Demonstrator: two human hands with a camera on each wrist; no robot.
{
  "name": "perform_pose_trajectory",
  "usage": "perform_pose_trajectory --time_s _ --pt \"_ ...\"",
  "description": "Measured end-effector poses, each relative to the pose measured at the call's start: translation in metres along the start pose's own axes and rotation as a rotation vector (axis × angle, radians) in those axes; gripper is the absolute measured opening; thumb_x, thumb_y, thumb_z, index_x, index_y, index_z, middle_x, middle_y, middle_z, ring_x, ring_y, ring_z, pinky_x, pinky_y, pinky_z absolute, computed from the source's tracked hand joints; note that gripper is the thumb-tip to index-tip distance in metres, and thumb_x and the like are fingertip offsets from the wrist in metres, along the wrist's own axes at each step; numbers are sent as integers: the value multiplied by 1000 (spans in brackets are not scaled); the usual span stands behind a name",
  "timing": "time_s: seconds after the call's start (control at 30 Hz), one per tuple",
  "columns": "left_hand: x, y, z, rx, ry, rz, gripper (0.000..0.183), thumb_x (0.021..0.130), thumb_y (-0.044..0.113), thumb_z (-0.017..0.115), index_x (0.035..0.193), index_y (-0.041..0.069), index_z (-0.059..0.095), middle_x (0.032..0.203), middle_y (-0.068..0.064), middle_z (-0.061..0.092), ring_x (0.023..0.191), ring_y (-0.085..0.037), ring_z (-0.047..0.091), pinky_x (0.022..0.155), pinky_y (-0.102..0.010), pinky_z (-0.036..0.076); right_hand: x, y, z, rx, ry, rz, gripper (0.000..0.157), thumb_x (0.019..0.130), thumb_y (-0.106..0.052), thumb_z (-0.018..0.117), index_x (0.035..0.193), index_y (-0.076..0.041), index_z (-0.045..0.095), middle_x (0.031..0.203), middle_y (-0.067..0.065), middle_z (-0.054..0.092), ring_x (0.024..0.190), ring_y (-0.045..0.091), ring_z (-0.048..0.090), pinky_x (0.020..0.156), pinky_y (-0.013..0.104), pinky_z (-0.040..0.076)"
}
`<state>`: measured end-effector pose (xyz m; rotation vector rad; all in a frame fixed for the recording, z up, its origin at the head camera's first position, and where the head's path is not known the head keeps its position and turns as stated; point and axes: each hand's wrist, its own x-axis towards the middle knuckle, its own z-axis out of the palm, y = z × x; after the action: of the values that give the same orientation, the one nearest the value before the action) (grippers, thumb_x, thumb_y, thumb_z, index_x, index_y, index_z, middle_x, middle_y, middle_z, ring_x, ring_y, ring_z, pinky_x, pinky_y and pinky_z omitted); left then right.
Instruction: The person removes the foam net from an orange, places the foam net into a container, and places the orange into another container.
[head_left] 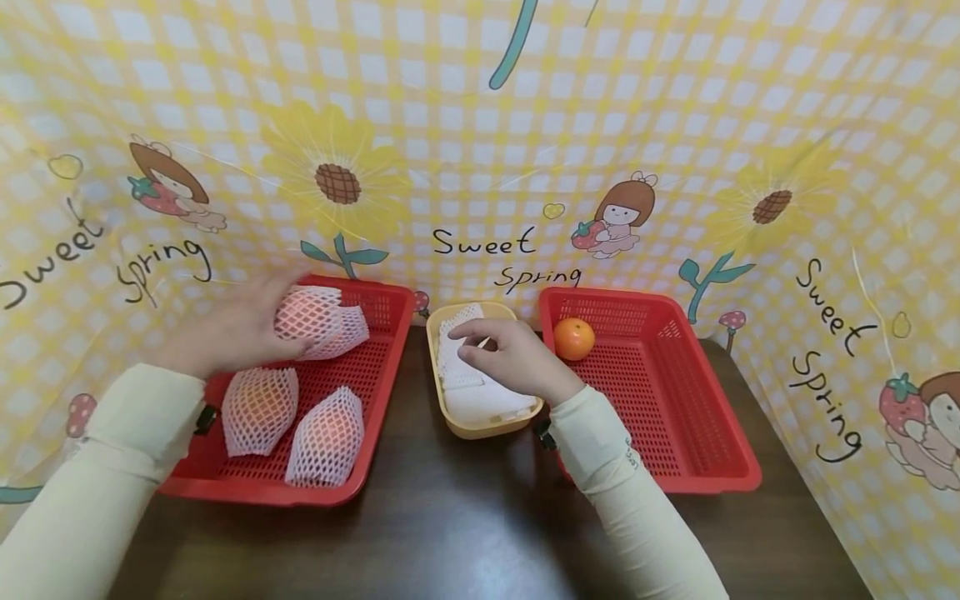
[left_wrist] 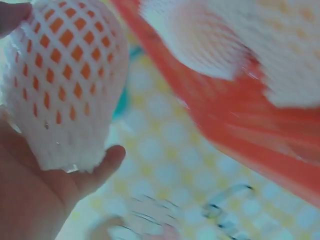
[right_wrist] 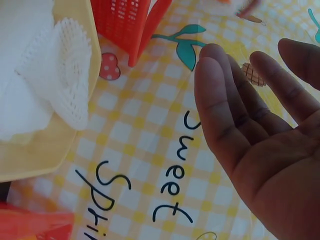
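My left hand (head_left: 232, 329) grips an orange in a white foam net (head_left: 307, 317) over the back of the left red basket (head_left: 386, 367). The left wrist view shows orange skin through the mesh, with the thumb at the net's gathered end. Another netted fruit (head_left: 354, 331) lies partly hidden behind it, and two more, a left one (head_left: 260, 410) and a right one (head_left: 327, 437), lie nearer the front. Above a yellow tray (head_left: 468, 432), my right hand (head_left: 517, 354) hovers with nothing in its loosely bent fingers. Flattened empty foam nets (right_wrist: 62, 75) lie in that tray.
A second red basket (head_left: 675, 400) stands on the right with one bare orange (head_left: 573, 339) in its back left corner. Dark wooden table (head_left: 450, 517) shows in front. A yellow checked cloth (head_left: 480, 150) hangs behind and at both sides.
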<state>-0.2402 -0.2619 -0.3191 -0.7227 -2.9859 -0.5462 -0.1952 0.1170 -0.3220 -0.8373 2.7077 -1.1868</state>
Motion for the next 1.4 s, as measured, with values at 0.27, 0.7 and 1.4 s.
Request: perform_pose_trajectory --time_s 0.27,0.7,1.4 --pt "-12 85 4 -72 115 285 90 77 28 87 151 10 39 135 -13 53 115 -29 51 91 -50 48 -3 -8 16 270 37 -70 23 98 0 62 118 1 72 100 11 72 87 20 68 77 31 57" --pt "-28 149 13 -151 332 654 76 86 53 76 138 4 51 150 -16 43 125 -31 52 94 -45 51 -31 -19 22 725 76 -123 37 99 -7 51 132 8 59 112 14 67 92 21 64 81 36 57" --pt "-36 170 26 -357 509 829 67 93 46 66 134 -6 57 135 -24 54 125 -31 50 106 -25 40 -48 -31 10 827 -94 -118 90 85 -40 76 152 -6 27 141 16 41 117 26 51 95 34 51"
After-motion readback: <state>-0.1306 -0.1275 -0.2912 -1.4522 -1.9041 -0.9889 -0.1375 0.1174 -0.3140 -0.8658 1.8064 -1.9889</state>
